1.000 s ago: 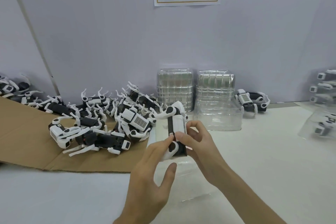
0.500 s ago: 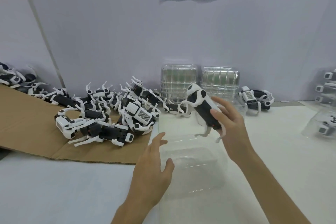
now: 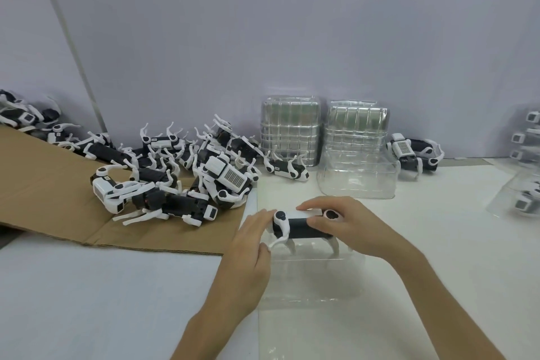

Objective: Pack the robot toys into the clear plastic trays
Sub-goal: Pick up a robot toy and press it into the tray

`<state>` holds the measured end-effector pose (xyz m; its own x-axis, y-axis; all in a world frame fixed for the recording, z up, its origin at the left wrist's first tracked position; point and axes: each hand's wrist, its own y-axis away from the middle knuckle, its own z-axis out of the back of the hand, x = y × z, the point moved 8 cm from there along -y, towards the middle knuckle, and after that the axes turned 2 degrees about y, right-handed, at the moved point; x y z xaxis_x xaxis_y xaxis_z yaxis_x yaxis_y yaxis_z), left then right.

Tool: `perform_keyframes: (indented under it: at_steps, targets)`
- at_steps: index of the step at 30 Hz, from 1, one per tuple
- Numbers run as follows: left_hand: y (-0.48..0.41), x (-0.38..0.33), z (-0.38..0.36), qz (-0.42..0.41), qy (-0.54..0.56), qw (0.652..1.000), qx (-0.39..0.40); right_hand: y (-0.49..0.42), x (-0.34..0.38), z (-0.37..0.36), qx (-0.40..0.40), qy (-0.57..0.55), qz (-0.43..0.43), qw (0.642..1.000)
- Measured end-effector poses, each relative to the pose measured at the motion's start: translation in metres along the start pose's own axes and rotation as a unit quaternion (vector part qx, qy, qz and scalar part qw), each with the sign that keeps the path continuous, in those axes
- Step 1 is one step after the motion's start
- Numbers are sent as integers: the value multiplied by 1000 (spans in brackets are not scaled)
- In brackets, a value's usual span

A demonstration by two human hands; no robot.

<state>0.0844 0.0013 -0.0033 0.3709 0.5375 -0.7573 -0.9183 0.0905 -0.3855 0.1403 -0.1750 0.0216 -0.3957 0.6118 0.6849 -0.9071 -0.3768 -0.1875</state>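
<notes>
**Toy lowered from mid-air onto the tray**

Half a second back, the right hand (image 3: pixel 355 228) held the robot toy (image 3: pixel 304 228) aloft and tilted. Now the toy sits level with its legs down on the far edge of the clear tray (image 3: pixel 315 283), which lies on the tabletop (image 3: pixel 87 301) directly in front of the person. The left hand (image 3: pixel 251 245) has moved off the tray's edge up to the toy.

The right hand pinches the toy, with fingers laid along the white back and the thumb on the near black side. That grip probably keeps the body square while the legs find their moulded pockets. The left hand's fingers lie fairly straight against the toy's head end at 9 o'clock, apparently steadying it so it cannot slide sideways. Whether the feet have seated in the tray cannot be told through the glare on the plastic.

At 10 o'clock, a pile of toys (image 3: pixel 181 172) waits on a sheet of cardboard (image 3: pixel 43 184), within easy reach of the left hand. At 12 o'clock, tray stacks (image 3: pixel 289 131) stand against the wall, ready to supply the next one.
</notes>
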Motion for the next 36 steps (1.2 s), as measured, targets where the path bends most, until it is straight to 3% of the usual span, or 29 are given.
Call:
perform_keyframes:
  at_steps: [12, 17, 20, 23, 26, 29, 36]
  targets:
    - [-3, 15, 1, 46, -27, 999, 10, -4, 2, -5, -45, 115, 15, 992]
    - [1, 18, -5, 53, -117, 991, 33, -6, -3, -15, -17, 137, 1, 990]
    - [2, 18, -5, 64, -53, 996, 11, -4, -1, -5, -74, 115, 15, 991]
    - [2, 24, 3, 94, 11, 995, -34, -1, -12, 15, -97, -4, -44, 994]
    - [4, 35, 2, 161, 27, 986, -19, 9, -41, 18, 7, -35, -147, 988]
    - [6, 42, -2, 200, 11, 980, 21, 21, -59, 7, 118, -70, -181, 974]
    - [8, 41, 0, 229, 26, 973, 23, 12, -63, 5, 58, -132, -176, 974]
